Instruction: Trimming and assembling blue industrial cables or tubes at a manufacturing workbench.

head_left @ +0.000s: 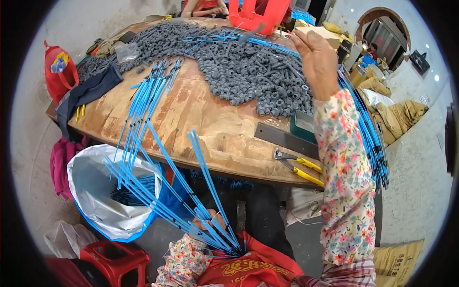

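Observation:
My left hand (209,221), low at my lap, is closed around a fanned bundle of thin blue rods (165,206) with black bands. My right hand (313,55) is raised over the far right of the table, fingers stretched out and apart, with nothing visible in them. Beside it lies a heap of small grey plastic fittings (253,76), with more blue rods across its far part. A blurred grey piece (252,32) shows left of the right fingertips. Another bunch of banded blue rods (146,98) lies on the wooden table (191,105), overhanging its near edge.
Yellow-handled pliers (299,167), a dark flat plate (284,140) and a green box (303,125) lie near the right edge. A white-lined sack (91,167) holding rods stands lower left, beside a red stool (114,260). Another person (203,8) sits across the table.

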Available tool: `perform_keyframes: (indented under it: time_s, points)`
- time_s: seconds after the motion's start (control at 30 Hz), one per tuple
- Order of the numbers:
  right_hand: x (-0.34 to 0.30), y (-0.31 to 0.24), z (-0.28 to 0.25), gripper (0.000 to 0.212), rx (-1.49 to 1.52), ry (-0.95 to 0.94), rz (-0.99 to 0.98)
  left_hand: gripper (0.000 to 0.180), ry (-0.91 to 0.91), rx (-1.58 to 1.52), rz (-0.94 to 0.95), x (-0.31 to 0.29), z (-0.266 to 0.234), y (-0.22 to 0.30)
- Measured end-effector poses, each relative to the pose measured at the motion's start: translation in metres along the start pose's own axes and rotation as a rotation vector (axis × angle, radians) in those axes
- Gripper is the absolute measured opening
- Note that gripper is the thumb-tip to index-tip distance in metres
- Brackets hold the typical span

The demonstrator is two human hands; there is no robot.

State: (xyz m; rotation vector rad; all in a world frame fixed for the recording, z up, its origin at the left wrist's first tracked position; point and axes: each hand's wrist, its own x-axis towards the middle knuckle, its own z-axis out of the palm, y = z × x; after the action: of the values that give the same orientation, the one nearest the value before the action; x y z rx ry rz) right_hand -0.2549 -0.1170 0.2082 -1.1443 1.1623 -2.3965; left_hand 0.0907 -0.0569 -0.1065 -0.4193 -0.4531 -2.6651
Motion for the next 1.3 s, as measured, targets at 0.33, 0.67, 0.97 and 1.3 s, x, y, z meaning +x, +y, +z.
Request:
perform_keyframes:
  time_s: [0.33, 0.67, 0.97, 1.3]
  points:
    - [-0.051, 0.015, -0.062, 0.019, -0.777, -0.24, 0.338, 0.05, -0.53, -0.209, -0.043, -0.006, -0.055, -0.003]
    - [-0.002, 0.04, -0.145, 0.015, -1.51, -0.369, 0.026, 0.024, -0.282, -0.018, -0.032, 0.007, -0.026, -0.004]
    - [0.041, 0.057, -0.156, 0.018, -1.778, -0.172, -0.039, 0.031, -0.168, 0.005, -0.008, 0.006, -0.025, -0.003]
    - [0.057, 0.111, -0.127, 0.022, -1.891, -0.073, -0.155, 0.036, -0.248, -0.004, -0.07, 0.0, -0.05, -0.001]
